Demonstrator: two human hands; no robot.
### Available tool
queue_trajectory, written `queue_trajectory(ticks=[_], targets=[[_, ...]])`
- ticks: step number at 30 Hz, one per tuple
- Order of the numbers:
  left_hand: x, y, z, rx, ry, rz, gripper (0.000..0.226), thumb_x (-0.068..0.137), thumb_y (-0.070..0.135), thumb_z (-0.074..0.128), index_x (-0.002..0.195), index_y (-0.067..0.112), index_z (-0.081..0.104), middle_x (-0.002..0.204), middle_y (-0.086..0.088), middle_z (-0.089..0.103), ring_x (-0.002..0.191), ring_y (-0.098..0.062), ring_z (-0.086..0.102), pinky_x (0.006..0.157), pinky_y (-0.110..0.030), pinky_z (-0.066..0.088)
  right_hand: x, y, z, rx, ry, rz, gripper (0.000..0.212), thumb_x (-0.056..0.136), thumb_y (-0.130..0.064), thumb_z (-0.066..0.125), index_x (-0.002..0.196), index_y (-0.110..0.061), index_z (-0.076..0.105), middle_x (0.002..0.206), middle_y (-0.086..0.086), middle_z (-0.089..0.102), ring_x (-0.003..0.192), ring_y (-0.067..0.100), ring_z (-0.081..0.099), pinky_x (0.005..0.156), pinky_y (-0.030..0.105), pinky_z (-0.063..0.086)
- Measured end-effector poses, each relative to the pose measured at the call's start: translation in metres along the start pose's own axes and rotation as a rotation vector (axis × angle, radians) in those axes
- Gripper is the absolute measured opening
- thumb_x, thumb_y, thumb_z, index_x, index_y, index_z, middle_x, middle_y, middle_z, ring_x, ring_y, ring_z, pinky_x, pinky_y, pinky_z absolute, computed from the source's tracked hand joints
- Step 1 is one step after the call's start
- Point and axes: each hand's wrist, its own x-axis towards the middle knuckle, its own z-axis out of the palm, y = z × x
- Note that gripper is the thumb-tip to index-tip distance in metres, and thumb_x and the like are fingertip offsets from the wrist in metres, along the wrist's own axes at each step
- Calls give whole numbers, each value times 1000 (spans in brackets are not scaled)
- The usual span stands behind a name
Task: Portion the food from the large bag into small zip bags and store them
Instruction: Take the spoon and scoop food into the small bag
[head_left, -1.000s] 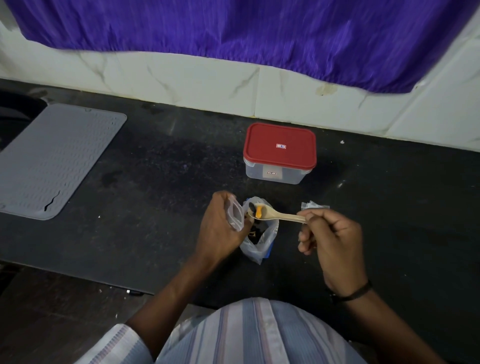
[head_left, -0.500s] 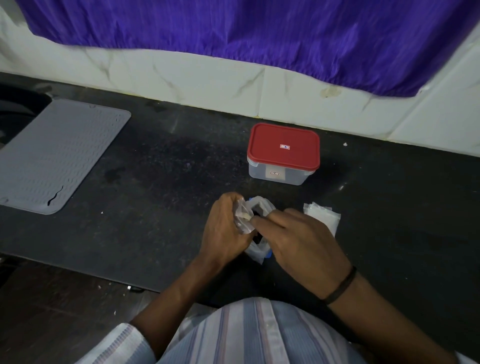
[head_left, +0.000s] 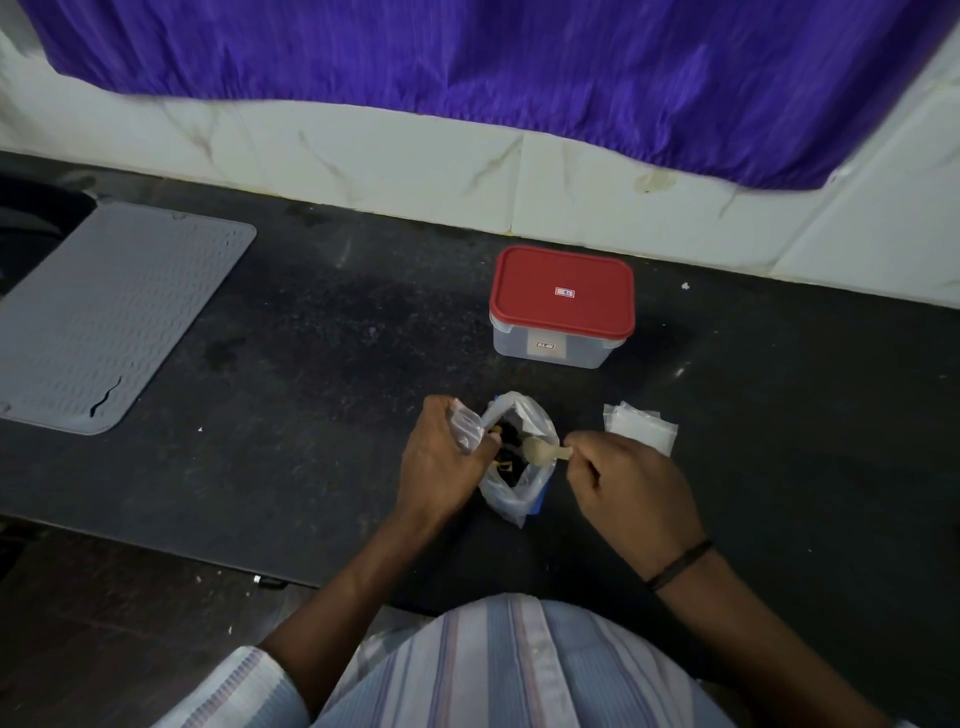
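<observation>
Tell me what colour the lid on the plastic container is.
Red lid, seen clearly in the head view.

right hand (head_left: 631, 486) holds spoon (head_left: 540, 451) over large bag (head_left: 519, 467), left hand (head_left: 441, 457) grips zip bag (head_left: 467, 430)

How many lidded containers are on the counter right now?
1. The clear container with the red lid stands near the wall, behind the large bag. Nothing else with a lid shows; the counter's left end runs out of frame.

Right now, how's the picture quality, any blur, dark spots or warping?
Head view: dim overall, and the black counter swallows detail; the purple curtain is smeared by motion blur; the wall tiles bow from wide-angle distortion; both hands and the red-lidded box stay fairly sharp.
</observation>
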Motion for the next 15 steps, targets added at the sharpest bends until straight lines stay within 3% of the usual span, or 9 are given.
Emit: queue_trajectory(ticks=[4,9,15], targets=[[2,-1,3,0,-106,-129,39,87,34,71,114,23,45,97,7,61,87,-9,61,69,-29,48,2,0,16,-31,-123,39,13,88,-16,60,75,-18,60,64,-5,55,56,11,52,49,31,49],[2,-1,8,-251,-155,-287,22,92,21,62,110,15,50,96,-2,59,85,-14,59,67,-30,47,6,-1,27,15,-200,96,13,95,-22,51,89,-18,62,75,-2,60,67,14,57,59,29,49],[5,-3,5,-331,-169,-344,26,92,15,58,118,16,52,110,-11,61,99,-26,62,77,-39,54,7,8,33,248,-198,266,18,98,-21,49,99,-17,66,80,1,67,72,13,63,67,32,54]])
